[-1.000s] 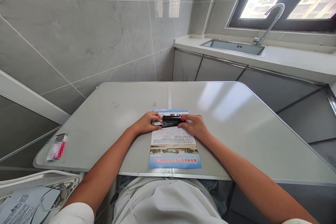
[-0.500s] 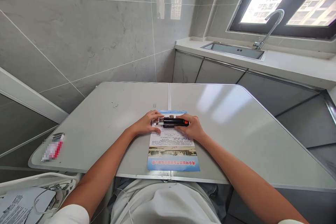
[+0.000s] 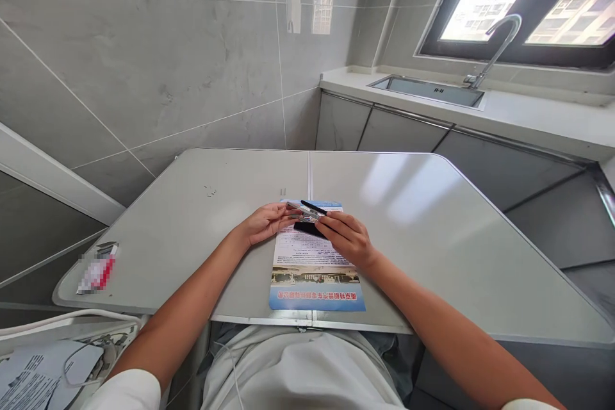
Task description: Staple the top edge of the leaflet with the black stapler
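Head | stapler [image 3: 310, 229]: now turned, spread apart | right fingers [image 3: 342, 228]: gripping it

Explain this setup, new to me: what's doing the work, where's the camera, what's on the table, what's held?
No machine here: one person works with two bare hands. The view comes from a single camera worn on that person's head, looking forward and down, so left in the picture is the person's left.

On the light grey, flat table lies a printed paper sheet with a blue lower band. Near the table's left edge is a red-and-white item, too pixelated to identify.

Over the sheet, the right hand holds a black-and-metal stapler, its parts spread apart. The left hand has its fingers at the stapler's metal end.
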The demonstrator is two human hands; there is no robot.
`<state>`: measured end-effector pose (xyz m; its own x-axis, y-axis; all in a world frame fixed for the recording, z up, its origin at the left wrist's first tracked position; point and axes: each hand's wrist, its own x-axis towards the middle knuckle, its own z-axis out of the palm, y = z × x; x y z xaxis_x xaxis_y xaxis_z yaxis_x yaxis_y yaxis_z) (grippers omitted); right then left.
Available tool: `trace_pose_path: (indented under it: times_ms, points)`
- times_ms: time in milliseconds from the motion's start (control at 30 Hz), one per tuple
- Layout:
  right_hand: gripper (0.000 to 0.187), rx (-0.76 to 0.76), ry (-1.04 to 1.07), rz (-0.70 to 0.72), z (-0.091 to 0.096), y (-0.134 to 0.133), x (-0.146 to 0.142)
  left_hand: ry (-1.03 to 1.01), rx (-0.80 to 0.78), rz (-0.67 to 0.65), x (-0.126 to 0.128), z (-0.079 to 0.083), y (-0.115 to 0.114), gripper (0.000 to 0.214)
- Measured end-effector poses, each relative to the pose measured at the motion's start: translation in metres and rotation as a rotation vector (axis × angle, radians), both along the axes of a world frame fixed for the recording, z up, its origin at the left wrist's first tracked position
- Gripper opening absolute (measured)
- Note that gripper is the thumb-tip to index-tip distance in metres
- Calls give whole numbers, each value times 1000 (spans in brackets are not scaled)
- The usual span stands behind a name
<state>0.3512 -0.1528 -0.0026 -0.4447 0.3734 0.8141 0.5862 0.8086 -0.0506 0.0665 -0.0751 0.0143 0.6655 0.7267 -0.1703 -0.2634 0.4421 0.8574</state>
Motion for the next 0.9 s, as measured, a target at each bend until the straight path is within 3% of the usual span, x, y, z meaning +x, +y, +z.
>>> trace_pose_path:
  times_ms: [100,200,300,433,533,633,733,800,900]
  points:
    - [44,65,18,-35,5,1,-5,23,-32,-4,1,1,0,28]
    - [38,-9,237,-159,11,1,-11,50,-47,98,1,-1,4,25]
    - [20,-271,463,-274,17,1,-16,84,-79,312,-3,-3,12,22]
    - [23,-690,487,-209,16,2,-20,115,0,533,-7,-5,19,15]
    - [25,-843,429,-146,9,3,-21,139,182,585,-7,-2,18,27]
    - [24,-909,376,-145,3,6,-19,166,355,530,-4,2,13,39]
    - [32,-837,365,-148,5,9,-17,217,486,419,1,8,4,41]
    - [39,-655,359,-130,9,8,-17,248,551,329,4,11,-3,42]
    - [32,-363,225,-63,16,1,-22,279,619,201,6,14,-14,43]
